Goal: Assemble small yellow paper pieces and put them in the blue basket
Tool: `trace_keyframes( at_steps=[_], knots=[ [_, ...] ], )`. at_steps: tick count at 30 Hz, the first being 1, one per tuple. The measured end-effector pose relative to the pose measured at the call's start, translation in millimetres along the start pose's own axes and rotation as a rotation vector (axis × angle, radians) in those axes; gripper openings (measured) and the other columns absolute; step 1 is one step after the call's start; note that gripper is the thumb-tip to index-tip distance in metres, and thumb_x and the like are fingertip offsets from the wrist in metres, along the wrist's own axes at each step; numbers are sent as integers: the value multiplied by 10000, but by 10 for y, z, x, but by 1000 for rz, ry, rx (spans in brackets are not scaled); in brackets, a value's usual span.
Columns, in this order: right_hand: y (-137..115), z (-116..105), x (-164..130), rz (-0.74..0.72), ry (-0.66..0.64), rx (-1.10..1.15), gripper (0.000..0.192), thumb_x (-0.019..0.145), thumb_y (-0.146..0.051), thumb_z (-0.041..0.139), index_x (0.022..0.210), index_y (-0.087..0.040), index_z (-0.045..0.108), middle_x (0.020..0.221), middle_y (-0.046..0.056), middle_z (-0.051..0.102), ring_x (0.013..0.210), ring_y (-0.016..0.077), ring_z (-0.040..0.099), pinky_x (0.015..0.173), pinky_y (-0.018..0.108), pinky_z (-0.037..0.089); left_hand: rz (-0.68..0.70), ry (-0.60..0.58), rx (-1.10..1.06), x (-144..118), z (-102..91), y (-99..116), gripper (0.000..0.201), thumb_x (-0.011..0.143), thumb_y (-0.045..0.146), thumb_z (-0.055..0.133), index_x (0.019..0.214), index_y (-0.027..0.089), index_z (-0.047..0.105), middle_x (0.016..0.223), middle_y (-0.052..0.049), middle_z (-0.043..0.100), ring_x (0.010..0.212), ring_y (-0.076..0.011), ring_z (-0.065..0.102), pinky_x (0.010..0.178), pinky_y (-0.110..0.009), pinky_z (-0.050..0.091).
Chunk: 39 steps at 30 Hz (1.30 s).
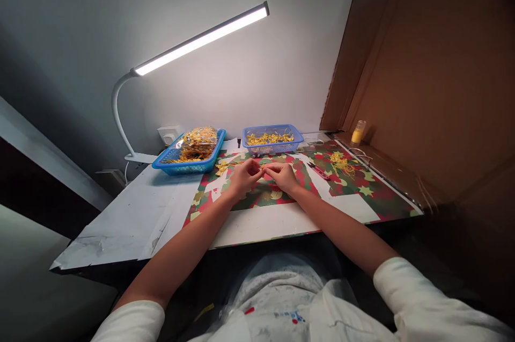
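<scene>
On the patterned tabletop [281, 218], left hand [243, 176] and right hand [285, 175] together, fingertips touching, fingers curled around a small yellow piece [261, 169] between them. Behind, two blue baskets [189, 166] [272, 146] with yellow pieces; farther right, a loose yellow pile [341, 162].

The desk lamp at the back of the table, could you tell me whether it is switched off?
No, the desk lamp is lit: its long bar glows bright white above the two blue baskets.

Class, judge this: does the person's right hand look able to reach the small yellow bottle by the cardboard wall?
Probably yes: the right hand has open table between it and the yellow bottle, with only loose yellow pieces lying nearby.
</scene>
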State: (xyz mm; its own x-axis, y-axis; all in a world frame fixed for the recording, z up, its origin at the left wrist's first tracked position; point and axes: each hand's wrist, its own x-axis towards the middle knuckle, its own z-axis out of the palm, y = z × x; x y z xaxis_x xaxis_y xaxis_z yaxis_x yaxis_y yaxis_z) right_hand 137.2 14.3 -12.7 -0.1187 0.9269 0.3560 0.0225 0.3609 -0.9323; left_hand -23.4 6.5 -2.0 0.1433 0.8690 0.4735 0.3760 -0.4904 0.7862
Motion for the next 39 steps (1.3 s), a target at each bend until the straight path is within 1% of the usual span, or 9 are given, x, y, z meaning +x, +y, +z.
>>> trace_keyframes(
  at_steps=[4, 9, 11, 13, 18, 23, 30, 36, 39],
  knots=[
    [18, -10, 16, 177, 63, 197, 198, 647, -369, 756, 740, -195, 753, 807, 46, 744, 805, 196, 657, 753, 322, 498, 6, 22, -9, 11, -1, 13, 253, 688, 368, 720, 688, 182, 549, 640, 25, 589, 566, -98, 508, 538, -218, 390],
    [2, -54, 55, 442, 18, 607, 130, 618, -257, 787, 718, -197, 729, 830, 35, 733, 819, 147, 651, 700, 245, 484, -68, 16, -228, 59, 13, -13, 303, 630, 386, 767, 755, 171, 593, 703, 11, 615, 648, -112, 560, 628, -237, 446],
    [-10, -70, 67, 501, -8, 681, 94, 646, -234, 770, 716, -201, 717, 819, 28, 728, 818, 136, 650, 681, 229, 479, -110, -25, -307, 71, 15, -15, 338, 598, 390, 791, 774, 162, 614, 735, -5, 639, 677, -123, 584, 660, -253, 462],
    [-19, -85, 74, 518, -35, 672, 73, 679, -241, 750, 726, -206, 708, 826, 28, 725, 822, 138, 650, 660, 230, 474, -157, -73, -356, 74, 9, -2, 356, 578, 393, 807, 782, 154, 639, 759, -19, 660, 694, -131, 598, 685, -267, 469],
    [-57, -130, 74, 451, -6, 485, 142, 669, -306, 762, 772, -216, 723, 948, 33, 724, 885, 158, 637, 671, 250, 460, -305, -143, -420, 54, -35, 22, 380, 566, 404, 824, 815, 150, 691, 787, -29, 678, 700, -126, 589, 684, -260, 454],
    [-125, -197, 80, 362, -43, 364, 265, 610, -409, 783, 812, -241, 750, 1068, 30, 711, 962, 181, 616, 762, 288, 460, -382, -132, -502, 59, -56, -30, 423, 538, 418, 836, 839, 157, 693, 799, -26, 669, 679, -107, 561, 657, -244, 447],
    [-94, -187, 64, 115, -125, 103, 255, 615, -471, 757, 725, -242, 755, 887, 30, 744, 937, 218, 648, 867, 346, 471, -430, -156, -515, 37, -41, 42, 477, 489, 405, 858, 821, 164, 613, 709, 21, 600, 580, -73, 505, 552, -210, 416],
    [-92, -170, 39, 6, -160, 19, 262, 666, -491, 721, 746, -244, 756, 895, 38, 743, 909, 218, 659, 824, 341, 496, -480, -180, -556, 24, -29, 101, 458, 521, 466, 837, 686, 161, 537, 603, 40, 526, 514, -54, 451, 472, -180, 346],
    [-127, -176, 39, -7, -166, 37, 243, 668, -484, 725, 730, -250, 754, 933, 33, 740, 942, 216, 651, 839, 343, 493, -469, -155, -532, 33, -31, 76, 452, 517, 459, 842, 646, 160, 528, 579, 46, 498, 498, -49, 425, 439, -172, 297]
  ],
)
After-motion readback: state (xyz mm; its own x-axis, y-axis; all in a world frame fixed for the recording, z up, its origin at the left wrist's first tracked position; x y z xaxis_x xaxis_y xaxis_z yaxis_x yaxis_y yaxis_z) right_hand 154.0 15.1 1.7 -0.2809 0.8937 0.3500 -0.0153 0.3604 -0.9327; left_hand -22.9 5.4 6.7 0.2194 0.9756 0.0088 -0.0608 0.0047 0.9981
